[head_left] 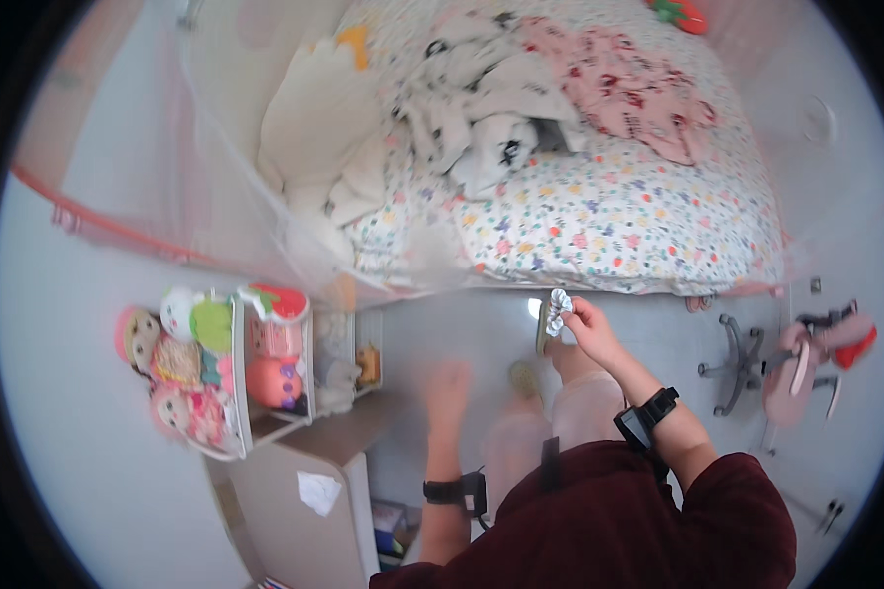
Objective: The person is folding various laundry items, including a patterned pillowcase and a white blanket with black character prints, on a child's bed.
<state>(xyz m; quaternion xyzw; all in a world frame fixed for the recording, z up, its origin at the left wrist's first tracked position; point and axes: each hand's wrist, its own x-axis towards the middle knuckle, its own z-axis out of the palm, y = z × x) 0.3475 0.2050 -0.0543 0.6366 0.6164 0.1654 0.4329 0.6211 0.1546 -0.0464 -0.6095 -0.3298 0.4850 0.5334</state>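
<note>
My right hand (587, 332) is closed on a small, whitish, ruffled piece that looks like a scrunchie (559, 310), held in front of the bed's near edge. To the left, my left hand (448, 389) hangs over the floor, smeared by motion, so its fingers cannot be made out. Beyond both hands lies the bed with a flower-patterned sheet (619, 231). On it are a crumpled white-and-black cloth (501, 108), a pink garment with red marks (638, 93) and a cream cloth or pillow (314, 128).
A sheer net with a pink edge (118, 233) drapes along the bed's left side. A white rack (241, 378) with dolls and plush toys stands at left, above a cabinet (300, 501). At right is a pink wheeled chair (791, 378). Grey floor (417, 339) lies below my hands.
</note>
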